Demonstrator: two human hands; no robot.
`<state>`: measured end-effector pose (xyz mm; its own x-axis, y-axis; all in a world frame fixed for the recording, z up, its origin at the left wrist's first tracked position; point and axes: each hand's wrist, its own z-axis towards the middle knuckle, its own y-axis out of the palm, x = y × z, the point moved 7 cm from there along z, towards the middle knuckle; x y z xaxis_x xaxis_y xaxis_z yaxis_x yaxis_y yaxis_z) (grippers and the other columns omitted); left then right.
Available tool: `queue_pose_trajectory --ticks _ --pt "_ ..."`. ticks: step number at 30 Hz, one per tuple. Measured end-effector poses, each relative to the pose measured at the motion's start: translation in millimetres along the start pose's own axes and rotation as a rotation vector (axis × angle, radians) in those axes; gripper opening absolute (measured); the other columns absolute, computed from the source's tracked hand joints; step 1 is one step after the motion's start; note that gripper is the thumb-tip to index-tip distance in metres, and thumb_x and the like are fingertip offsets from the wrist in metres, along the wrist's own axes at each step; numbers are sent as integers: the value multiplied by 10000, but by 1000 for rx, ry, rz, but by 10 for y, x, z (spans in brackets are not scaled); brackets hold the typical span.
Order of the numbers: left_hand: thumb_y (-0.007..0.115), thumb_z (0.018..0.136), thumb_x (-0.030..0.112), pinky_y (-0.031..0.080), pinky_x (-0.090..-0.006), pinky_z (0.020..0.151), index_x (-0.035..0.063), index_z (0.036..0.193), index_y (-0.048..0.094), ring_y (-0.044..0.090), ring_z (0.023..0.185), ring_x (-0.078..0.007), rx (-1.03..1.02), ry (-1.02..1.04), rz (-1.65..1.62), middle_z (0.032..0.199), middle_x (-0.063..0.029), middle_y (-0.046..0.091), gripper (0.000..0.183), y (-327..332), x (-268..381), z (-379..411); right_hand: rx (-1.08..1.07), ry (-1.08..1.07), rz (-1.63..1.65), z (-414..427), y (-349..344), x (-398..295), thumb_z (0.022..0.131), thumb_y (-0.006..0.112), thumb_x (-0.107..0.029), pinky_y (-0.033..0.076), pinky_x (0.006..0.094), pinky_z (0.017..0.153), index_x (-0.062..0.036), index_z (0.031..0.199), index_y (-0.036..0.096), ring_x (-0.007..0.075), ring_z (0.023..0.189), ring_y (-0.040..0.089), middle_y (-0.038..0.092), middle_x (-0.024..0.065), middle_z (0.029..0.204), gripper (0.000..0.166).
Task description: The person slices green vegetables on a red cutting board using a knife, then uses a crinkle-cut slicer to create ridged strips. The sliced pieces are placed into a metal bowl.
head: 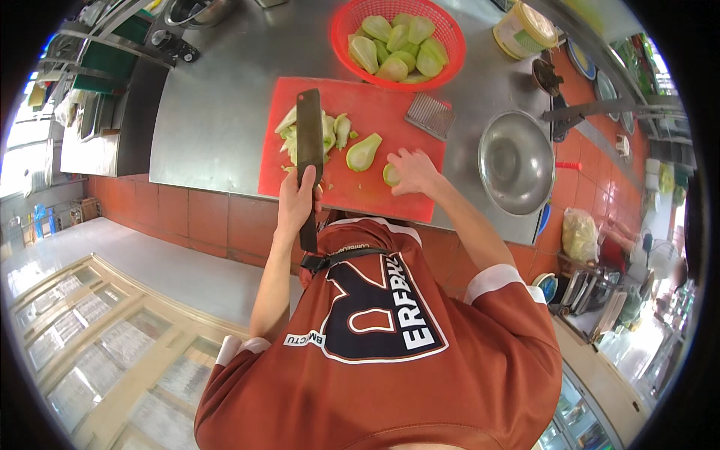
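My left hand grips the dark handle of a cleaver. Its blade points away from me over a red cutting board. Partly under the blade lies a heap of pale green peelings and cut pieces. At the right, my right hand has its fingers around a pale green chayote piece, partly hidden by the hand. Between the hands rests a peeled chayote half with its narrow end pointing away. A ridged metal crinkle cutter lies at the board's far right corner.
Beyond the board stands a red plastic colander holding several peeled chayotes. A steel bowl sits at the counter's right edge, with a plastic tub behind it. The steel counter extends left. Another person is far right.
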<state>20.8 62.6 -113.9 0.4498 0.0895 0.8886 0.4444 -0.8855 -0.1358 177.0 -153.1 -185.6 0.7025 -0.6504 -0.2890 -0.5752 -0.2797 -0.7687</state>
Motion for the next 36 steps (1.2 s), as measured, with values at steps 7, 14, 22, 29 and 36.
queue_pose_trajectory --ticks 7,14,22,29,36 --pt "587 1057 358 398 -270 406 32 927 540 509 413 -101 -70 -41 -168 571 -9 541 354 139 688 -300 524 -144 1121 -389 -632 -401 911 789 -171 543 342 882 -22 1304 437 174 1047 629 605 91 1169 548" --pt "613 1042 374 384 -270 419 28 935 551 511 406 -100 -73 101 -134 537 -7 523 368 295 1125 -432 683 -286 1375 -651 -1189 -869 982 652 -9 551 320 889 -18 1405 257 179 1036 643 604 117 1186 579" --pt "609 1045 403 381 -258 417 31 951 550 508 407 -92 -136 122 -187 552 -1 526 389 333 1193 -453 695 -331 1369 -778 -1325 -1058 998 601 24 545 311 897 -26 1423 321 160 1040 633 602 86 1208 512" --pt "619 1042 403 378 -255 395 28 981 547 499 403 -81 -168 90 -279 562 -1 531 386 303 1182 -467 619 -327 1281 -809 -1384 -1203 1000 573 37 534 327 924 -13 1435 352 189 1061 632 602 121 1219 491" --pt "649 1027 336 396 -263 397 12 967 585 510 399 -89 -63 146 -131 551 -4 540 336 171 1340 -471 556 -246 1175 -770 -1330 -1372 988 583 16 533 407 923 -23 1438 371 306 1091 685 665 215 1142 499"
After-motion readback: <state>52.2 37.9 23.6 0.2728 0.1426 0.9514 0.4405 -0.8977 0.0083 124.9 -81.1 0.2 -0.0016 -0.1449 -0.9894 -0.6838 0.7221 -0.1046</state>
